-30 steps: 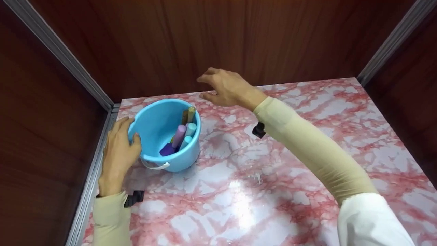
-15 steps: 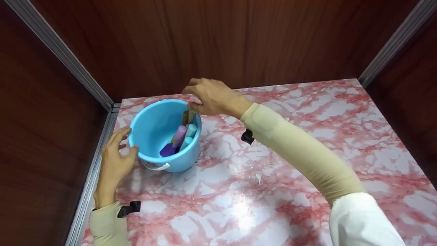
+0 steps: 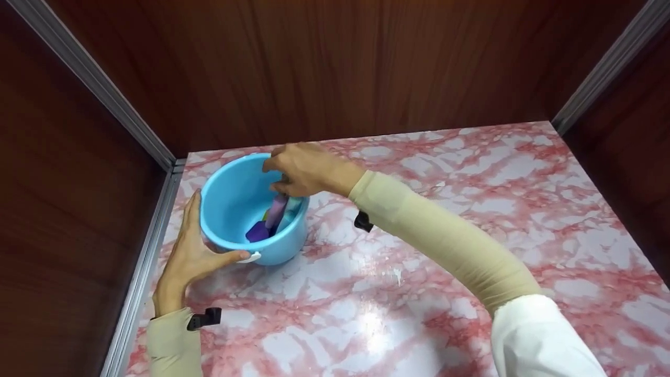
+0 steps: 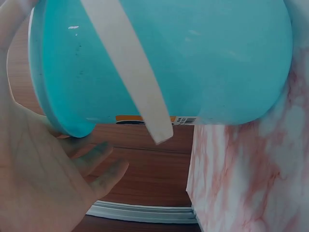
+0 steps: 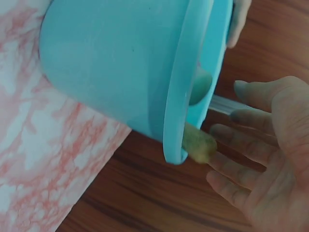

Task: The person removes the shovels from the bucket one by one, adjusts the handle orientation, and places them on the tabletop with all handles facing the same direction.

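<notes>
A light blue bucket (image 3: pixel 285 253) stands upright at the back left of the table, its white handle (image 4: pixel 128 63) hanging down the side. My left hand (image 3: pixel 184 264) is spread along the bucket's left rim, with the thumb by the handle's pivot. Over the right rim, my right hand (image 3: pixel 309 170) has its fingers loosely bent. In the right wrist view its fingertips are right beside a yellowish-brown rod end (image 5: pixel 199 145), and nothing is between thumb and fingers. Inside lean a lilac rod (image 3: pixel 276 210), a light blue rod (image 3: pixel 289 213) and a dark purple piece (image 3: pixel 257 231).
The table (image 3: pixel 445 251) has a red and white marbled top. Dark wooden panels (image 3: pixel 335 68) enclose it at the back and both sides. A metal rail (image 3: pixel 141 272) runs along the left edge, close by my left hand.
My right hand has moved left and down from beside the bucket to over its opening, covering the brown rod ends. The left hand has spread wider, its thumb moving to the handle's pivot.
</notes>
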Tool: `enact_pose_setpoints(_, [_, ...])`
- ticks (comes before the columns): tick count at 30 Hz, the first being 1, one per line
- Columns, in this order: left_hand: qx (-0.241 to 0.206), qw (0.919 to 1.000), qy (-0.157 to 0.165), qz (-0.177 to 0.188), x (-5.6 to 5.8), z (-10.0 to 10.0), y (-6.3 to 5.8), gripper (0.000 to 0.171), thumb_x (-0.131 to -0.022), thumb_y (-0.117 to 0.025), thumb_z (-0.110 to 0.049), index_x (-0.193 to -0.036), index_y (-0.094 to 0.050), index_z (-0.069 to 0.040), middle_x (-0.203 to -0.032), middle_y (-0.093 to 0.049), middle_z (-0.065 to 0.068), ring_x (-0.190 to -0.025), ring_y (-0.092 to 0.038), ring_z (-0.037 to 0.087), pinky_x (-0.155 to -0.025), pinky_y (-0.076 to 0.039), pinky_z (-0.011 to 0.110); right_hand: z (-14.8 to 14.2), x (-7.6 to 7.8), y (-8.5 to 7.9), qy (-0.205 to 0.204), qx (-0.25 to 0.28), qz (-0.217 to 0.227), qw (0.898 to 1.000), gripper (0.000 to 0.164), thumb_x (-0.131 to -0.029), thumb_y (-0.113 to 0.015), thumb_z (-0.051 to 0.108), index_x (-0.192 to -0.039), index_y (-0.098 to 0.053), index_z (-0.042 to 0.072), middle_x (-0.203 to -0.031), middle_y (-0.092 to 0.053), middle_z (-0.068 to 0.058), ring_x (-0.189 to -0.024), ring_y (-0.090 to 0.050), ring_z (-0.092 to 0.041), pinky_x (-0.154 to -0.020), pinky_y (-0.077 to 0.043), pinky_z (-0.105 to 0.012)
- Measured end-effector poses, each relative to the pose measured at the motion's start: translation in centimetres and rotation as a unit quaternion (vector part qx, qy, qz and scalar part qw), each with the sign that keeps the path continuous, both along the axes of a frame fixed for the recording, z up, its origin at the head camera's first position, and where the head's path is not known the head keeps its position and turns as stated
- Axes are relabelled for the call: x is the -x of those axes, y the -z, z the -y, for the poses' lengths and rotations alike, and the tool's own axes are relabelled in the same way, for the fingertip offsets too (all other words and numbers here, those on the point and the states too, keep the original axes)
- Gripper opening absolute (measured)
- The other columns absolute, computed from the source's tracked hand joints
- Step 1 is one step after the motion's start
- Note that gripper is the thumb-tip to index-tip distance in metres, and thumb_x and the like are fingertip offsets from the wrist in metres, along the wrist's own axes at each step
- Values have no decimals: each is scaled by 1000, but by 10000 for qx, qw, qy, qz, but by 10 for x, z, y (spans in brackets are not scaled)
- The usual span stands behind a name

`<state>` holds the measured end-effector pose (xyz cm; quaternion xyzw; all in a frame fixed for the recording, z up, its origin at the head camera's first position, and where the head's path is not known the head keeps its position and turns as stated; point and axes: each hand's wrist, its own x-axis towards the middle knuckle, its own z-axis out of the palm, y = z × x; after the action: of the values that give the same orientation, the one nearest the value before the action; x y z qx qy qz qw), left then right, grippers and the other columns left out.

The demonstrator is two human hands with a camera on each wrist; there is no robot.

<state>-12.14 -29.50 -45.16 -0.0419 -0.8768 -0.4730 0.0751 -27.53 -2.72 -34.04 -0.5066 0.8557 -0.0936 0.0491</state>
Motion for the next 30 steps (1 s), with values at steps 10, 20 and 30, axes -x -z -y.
enact_pose_setpoints(10, [-277, 9996, 3, -2, -3, -2, 6, 147, -63, -106, -27, -171, -7, -35, -170, -28, -2, -150, -34, 30, -122, -32, 69, 34, -18, 15, 206, -1271, 276, 9913, 49, -101, -74, 44, -142, -70, 18, -125, -76, -5, -105, -72, -21, -99, -62, -38])
enact_pose_setpoints(20, [-230, 9996, -102, 92, -12, 5, 2, 146, -64, -105, -25, -171, -7, -35, -170, -29, 1, -148, -35, 35, -119, -34, 72, 76, -49, 22, 337, -2750, -679, 9585, 37, -105, -66, 46, -128, -69, 17, -121, -72, -5, -110, -65, -22, -104, -53, -40])
enact_pose_setpoints(30, [-79, 9997, -171, 124, -16, 9, 2, 143, -66, -104, -25, -171, -6, -31, -170, -29, 4, -148, -35, 35, -119, -35, 73, 107, -68, 26, 789, -3647, -738, 9248, 37, -112, -54, 37, -145, -66, 25, -131, -71, 4, -107, -57, -16, -103, -49, -33])
